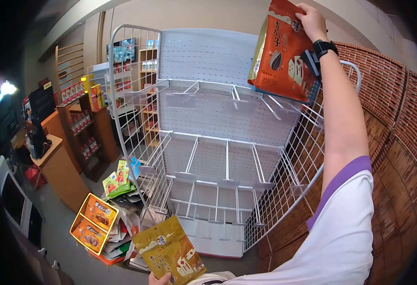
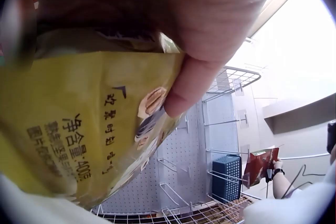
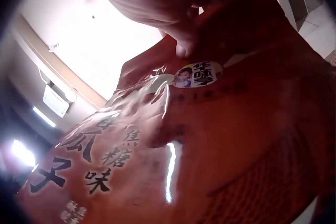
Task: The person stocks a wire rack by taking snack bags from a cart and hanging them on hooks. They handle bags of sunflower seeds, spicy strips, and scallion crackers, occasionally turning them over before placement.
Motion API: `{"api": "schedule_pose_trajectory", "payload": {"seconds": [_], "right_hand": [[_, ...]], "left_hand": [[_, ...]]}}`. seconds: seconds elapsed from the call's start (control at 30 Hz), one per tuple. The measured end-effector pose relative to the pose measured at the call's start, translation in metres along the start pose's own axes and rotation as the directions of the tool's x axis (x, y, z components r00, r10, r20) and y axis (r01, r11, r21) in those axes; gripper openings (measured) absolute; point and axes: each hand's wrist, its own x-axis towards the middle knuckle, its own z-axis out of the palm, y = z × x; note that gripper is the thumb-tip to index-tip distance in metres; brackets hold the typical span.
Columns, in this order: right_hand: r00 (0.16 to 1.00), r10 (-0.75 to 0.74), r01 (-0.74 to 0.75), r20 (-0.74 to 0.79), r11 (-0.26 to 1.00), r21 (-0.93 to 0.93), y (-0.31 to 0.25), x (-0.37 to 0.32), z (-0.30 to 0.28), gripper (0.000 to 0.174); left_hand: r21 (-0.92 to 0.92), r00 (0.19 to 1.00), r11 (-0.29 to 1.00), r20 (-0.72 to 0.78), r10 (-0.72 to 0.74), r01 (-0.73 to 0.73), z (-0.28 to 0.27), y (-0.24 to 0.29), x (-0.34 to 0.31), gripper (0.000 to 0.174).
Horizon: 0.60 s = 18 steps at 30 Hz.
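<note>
- At 1 o'clock in the head view, a red bag [image 1: 284, 61] is held before the upper right part of the rack [image 1: 208, 54].
- Top edge is pinched near its right corner by the right hand [image 1: 313, 23]; bag body is hung at about 7 to 8 o'clock from those fingers.
- Long axis is set roughly 12-to-6, near upright, printed front turned to the wearer.
- Key relation: a top-row prong [image 1: 270, 107] is seen just past the bag's bottom edge, about 7 o'clock from the right hand; whether it is touched cannot be told.
- Right hand is judged much nearer to that prong.
- At 7 o'clock, low, a gold bag [image 1: 170, 251] is gripped at its lower left edge by the left hand [image 1: 159, 279].
- Its long axis is tilted 11-to-5; its middle is placed at 1 o'clock from the left hand.
</note>
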Motion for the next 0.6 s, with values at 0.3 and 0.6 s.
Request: {"api": "schedule_pose_trajectory", "payload": {"seconds": [0.3, 0.6], "right_hand": [[0.996, 0.043, -0.033, 0.076, 0.991, -0.127, 0.005, -0.015, 0.064, 0.025], [0.996, -0.045, 0.060, 0.077, 0.976, -0.210, -0.002, -0.025, 0.091, 0.026]], "left_hand": [[-0.031, 0.997, 0.998, -0.063, 0.048, -0.050, 0.018, 0.010, -0.013, 0.030], [0.008, 0.990, 0.998, -0.126, 0.070, -0.069, 0.011, 0.009, -0.011, 0.030]]}}
